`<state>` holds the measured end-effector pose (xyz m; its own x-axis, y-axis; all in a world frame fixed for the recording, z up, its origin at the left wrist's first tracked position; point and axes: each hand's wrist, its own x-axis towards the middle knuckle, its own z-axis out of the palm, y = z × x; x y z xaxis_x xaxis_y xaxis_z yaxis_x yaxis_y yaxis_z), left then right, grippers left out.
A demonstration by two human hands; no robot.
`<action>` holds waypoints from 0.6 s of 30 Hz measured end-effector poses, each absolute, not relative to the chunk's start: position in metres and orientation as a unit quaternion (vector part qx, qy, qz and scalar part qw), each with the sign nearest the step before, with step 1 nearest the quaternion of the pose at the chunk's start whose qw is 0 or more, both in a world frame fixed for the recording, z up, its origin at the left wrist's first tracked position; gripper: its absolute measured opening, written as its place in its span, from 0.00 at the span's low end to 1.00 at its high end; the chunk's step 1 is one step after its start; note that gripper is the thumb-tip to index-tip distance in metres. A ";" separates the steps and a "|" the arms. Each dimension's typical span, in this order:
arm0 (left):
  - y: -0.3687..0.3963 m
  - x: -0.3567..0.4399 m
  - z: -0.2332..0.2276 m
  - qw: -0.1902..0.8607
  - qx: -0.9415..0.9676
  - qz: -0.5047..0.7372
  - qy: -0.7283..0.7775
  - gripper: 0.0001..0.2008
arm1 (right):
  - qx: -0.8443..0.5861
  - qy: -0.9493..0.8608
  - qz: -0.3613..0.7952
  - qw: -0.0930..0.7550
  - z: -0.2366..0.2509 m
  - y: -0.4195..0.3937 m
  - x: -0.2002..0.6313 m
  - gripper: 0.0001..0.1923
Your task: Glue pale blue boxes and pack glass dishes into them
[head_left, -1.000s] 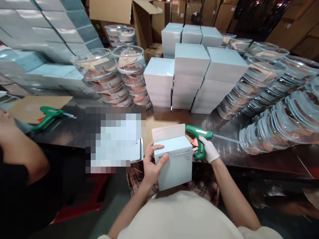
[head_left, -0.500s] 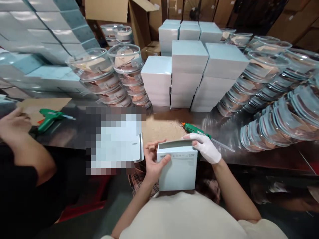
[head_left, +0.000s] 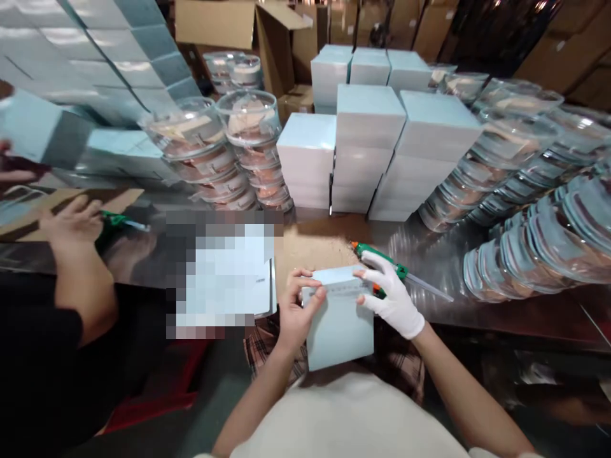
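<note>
I hold a pale blue box (head_left: 340, 324) against my lap at the table's near edge. My left hand (head_left: 294, 312) grips its left side, thumb and fingers pinching the top flap. My right hand (head_left: 392, 298), in a white glove, presses the closed flap down on the box's top right corner. A green glue gun (head_left: 382, 261) lies on the metal table (head_left: 453, 299) just behind my right hand, nozzle pointing right.
Stacks of pale blue boxes (head_left: 367, 146) and clear round lidded containers (head_left: 224, 152) stand behind; more containers (head_left: 539, 235) lie along the right. A co-worker's hand (head_left: 71, 219) at the left rests on another green glue gun (head_left: 117, 221). Cardboard cartons stand at the back.
My right hand let go of the glue gun, which now lies on the table. The box's flap went from open to shut, with both hands on it. The co-worker's hand reached their glue gun.
</note>
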<state>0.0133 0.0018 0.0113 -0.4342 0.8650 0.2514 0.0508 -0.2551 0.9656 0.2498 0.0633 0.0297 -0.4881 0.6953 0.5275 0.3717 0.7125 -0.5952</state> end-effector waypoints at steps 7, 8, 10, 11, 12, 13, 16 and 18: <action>0.029 -0.030 0.036 0.464 0.203 0.671 0.541 0.37 | -0.239 -0.936 0.037 0.254 0.002 0.044 0.237 0.18; 0.031 -0.036 0.043 0.479 0.198 0.684 0.513 0.41 | -0.226 -0.945 0.044 0.231 0.011 0.050 0.234 0.18; 0.031 -0.049 0.056 0.474 0.200 0.728 0.454 0.46 | -0.201 -0.945 0.053 0.254 0.043 0.072 0.225 0.15; 0.030 -0.054 0.060 0.457 0.208 0.747 0.435 0.46 | -0.195 -0.937 0.046 0.285 0.065 0.085 0.220 0.17; 0.029 -0.058 0.062 0.436 0.222 0.759 0.430 0.45 | -0.195 -0.927 0.024 0.319 0.090 0.101 0.213 0.20; 0.029 -0.062 0.061 0.412 0.238 0.763 0.437 0.45 | -0.205 -0.916 -0.013 0.344 0.117 0.118 0.205 0.23; 0.030 -0.069 0.048 0.369 0.271 0.737 0.498 0.43 | -0.266 -0.880 -0.169 0.355 0.194 0.176 0.170 0.29; 0.032 -0.074 0.038 0.363 0.278 0.708 0.538 0.40 | -0.312 -0.860 -0.237 0.327 0.232 0.215 0.141 0.33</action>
